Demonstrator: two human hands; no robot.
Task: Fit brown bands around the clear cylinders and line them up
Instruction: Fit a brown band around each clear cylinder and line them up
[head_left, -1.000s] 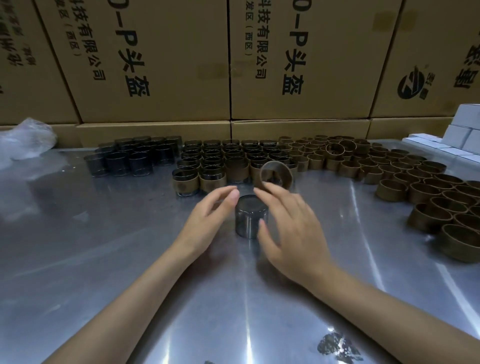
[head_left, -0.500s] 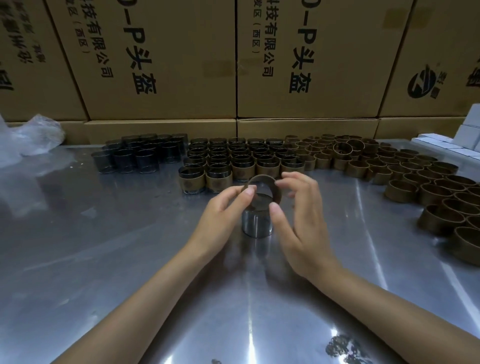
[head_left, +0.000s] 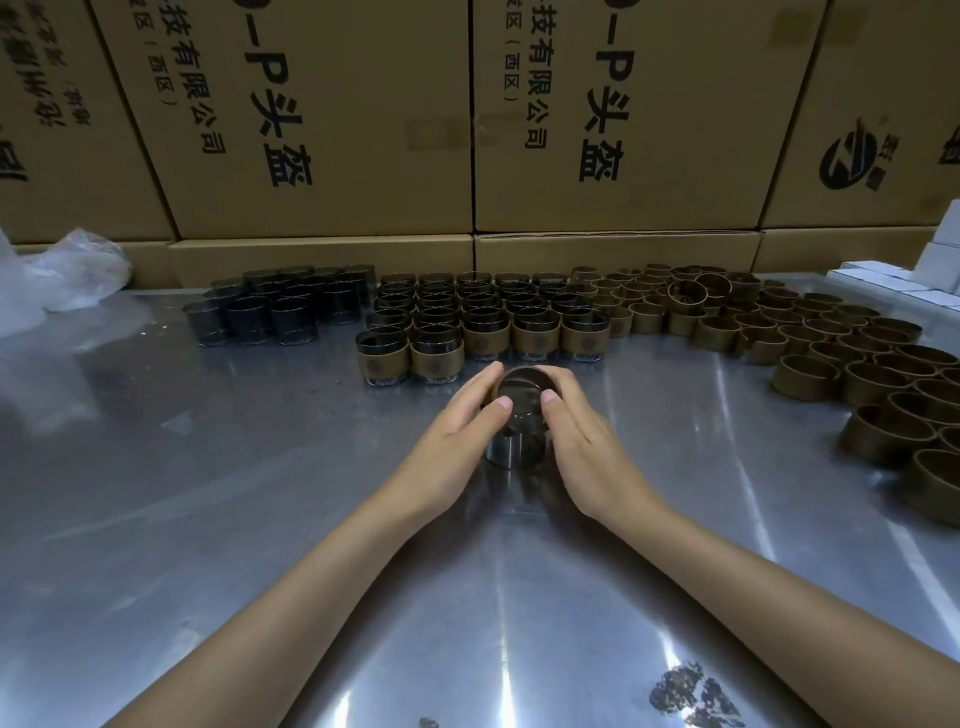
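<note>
A clear dark cylinder (head_left: 511, 449) stands upright on the steel table (head_left: 260, 519) between my hands. A brown band (head_left: 524, 375) sits over its top rim. My left hand (head_left: 457, 426) and my right hand (head_left: 576, 431) flank the cylinder, with thumbs and fingers pinching the band from both sides. Behind them, rows of banded cylinders (head_left: 488, 325) stand lined up. Bare cylinders (head_left: 275, 312) are grouped at the back left. Loose brown bands (head_left: 810, 358) cover the right side.
Large cardboard boxes (head_left: 322, 114) form a wall along the table's far edge. Crumpled clear plastic (head_left: 67, 270) lies at the back left. Small white boxes (head_left: 935, 265) are stacked at the back right.
The brown band went from being held tilted above the cylinder to lying level over its top. Both hands closed in around the cylinder and moved lower on it.
</note>
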